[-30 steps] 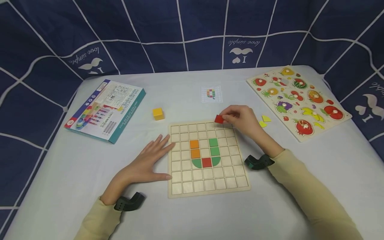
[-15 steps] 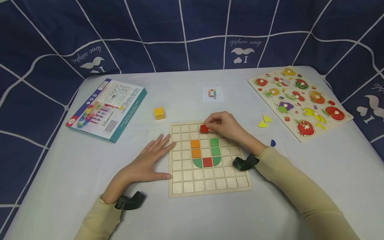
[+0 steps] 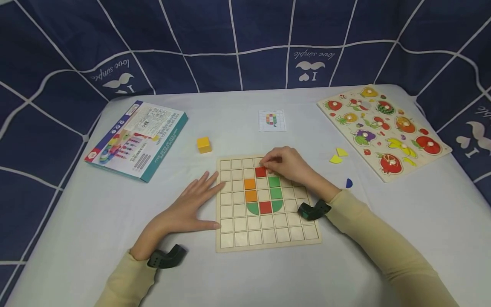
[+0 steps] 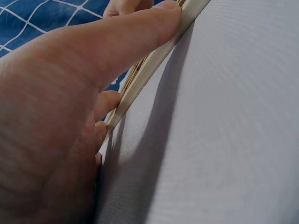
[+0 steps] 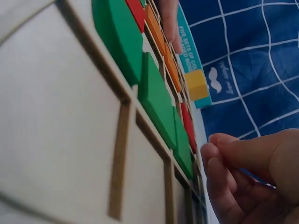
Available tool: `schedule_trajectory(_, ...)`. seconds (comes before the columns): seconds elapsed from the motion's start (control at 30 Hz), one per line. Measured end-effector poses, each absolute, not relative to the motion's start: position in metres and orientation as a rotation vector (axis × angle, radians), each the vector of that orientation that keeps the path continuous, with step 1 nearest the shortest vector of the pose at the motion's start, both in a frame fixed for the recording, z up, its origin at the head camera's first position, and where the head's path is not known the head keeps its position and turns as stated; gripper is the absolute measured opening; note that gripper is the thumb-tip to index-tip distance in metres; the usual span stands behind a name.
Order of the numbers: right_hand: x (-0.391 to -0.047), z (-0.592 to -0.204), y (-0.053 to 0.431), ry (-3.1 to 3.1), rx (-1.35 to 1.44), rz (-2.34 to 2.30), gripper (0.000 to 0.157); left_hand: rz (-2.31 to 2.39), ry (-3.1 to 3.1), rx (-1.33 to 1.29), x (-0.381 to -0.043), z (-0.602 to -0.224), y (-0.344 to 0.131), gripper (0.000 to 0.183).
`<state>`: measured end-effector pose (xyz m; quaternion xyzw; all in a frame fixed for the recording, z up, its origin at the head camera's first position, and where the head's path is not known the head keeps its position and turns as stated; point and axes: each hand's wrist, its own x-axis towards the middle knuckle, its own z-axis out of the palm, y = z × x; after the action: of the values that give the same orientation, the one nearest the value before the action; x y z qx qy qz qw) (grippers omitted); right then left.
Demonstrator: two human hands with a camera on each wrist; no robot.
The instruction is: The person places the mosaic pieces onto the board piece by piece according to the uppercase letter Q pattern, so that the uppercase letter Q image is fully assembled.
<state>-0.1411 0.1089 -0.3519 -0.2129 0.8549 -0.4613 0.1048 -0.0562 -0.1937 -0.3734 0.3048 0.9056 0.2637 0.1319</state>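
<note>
A pale wooden grid board (image 3: 232, 239) lies on the table. My left hand (image 3: 188, 209) is spread at its left edge, with thumb and fingertips touching the rim; the thumb (image 4: 140, 30) shows there in the left wrist view. My right hand (image 3: 287, 164) is over the board's far part, fingers curled and fingertips right at the far edge of a red tile (image 3: 261, 172). In the right wrist view the thumb and fingers (image 5: 224, 154) meet with nothing visible between them. Two orange tiles (image 3: 250, 190), green tiles (image 3: 275, 187) and another red tile (image 3: 265, 207) sit in cells nearer me.
Beyond the board lie a small pattern card (image 3: 272, 120) and a yellow cube (image 3: 204, 145). Yellow pieces (image 3: 336, 159) and a dark blue piece (image 3: 349, 183) lie to the right. A box (image 3: 136, 140) is at left, a fruit puzzle board (image 3: 383, 128) at right.
My right hand has carried the red tile left and toward me from the board's far edge, and the tile now lies in a cell. My left hand has stayed put.
</note>
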Motion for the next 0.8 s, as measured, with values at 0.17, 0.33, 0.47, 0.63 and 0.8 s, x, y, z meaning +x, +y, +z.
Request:
schedule_trajectory(0.17,-0.139,-0.345,0.128,2.627,-0.578,-1.348,0.01,0.766,2.628,0.889,-0.057,-0.373,-0.193,0.099)
schedule_trajectory(0.33,-0.134,-0.342,0.162,2.726,-0.506,-1.312,0.012,0.759,2.63,0.872,-0.056,-0.373,-0.193,0.099)
schedule_trajectory(0.47,-0.128,-0.342,0.198,2.833,-0.443,-1.305,0.015,0.749,2.637,0.864,-0.056,-0.374,-0.193,0.1)
schedule_trajectory(0.63,-0.117,-0.346,0.239,2.962,-0.235,-1.245,0.02,0.761,2.641,0.873,-0.055,-0.374,-0.193,0.101)
schedule_trajectory(0.8,-0.108,-0.352,0.262,3.022,-0.107,-1.158,0.018,0.765,2.636,0.874,-0.055,-0.373,-0.193,0.1)
